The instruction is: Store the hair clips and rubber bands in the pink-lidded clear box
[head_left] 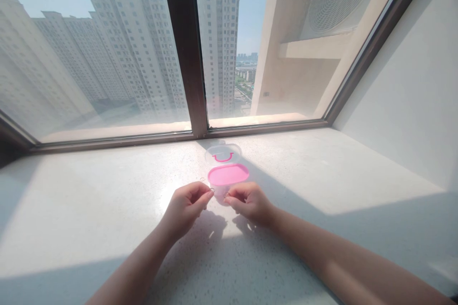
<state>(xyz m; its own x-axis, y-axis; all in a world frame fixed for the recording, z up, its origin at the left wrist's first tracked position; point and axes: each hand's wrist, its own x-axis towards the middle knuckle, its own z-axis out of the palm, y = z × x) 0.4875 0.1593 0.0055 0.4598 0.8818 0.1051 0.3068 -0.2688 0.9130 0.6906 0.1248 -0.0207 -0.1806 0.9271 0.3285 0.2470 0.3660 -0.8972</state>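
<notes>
My left hand point(189, 205) pinches a small thin ring point(212, 190) between thumb and forefinger. Across a narrow gap, my right hand point(250, 202) pinches another small ring-like piece point(226, 195) the same way; its exact kind is too small to make out. Just beyond the fingertips stands an oval tub with a flat pink top point(228, 174) and paler sides, partly hidden by my hands. Behind it is a clear oval piece with a pink curved handle point(223, 158). A faint small loop point(202, 179) lies on the sill left of the tub.
The speckled white windowsill point(89, 200) carries everything, with bright sun and hard shadows across it. A dark window frame point(186, 47) rises at the back, and a white wall point(404, 100) bounds the right side. Tall buildings and an outdoor fan unit show through the glass.
</notes>
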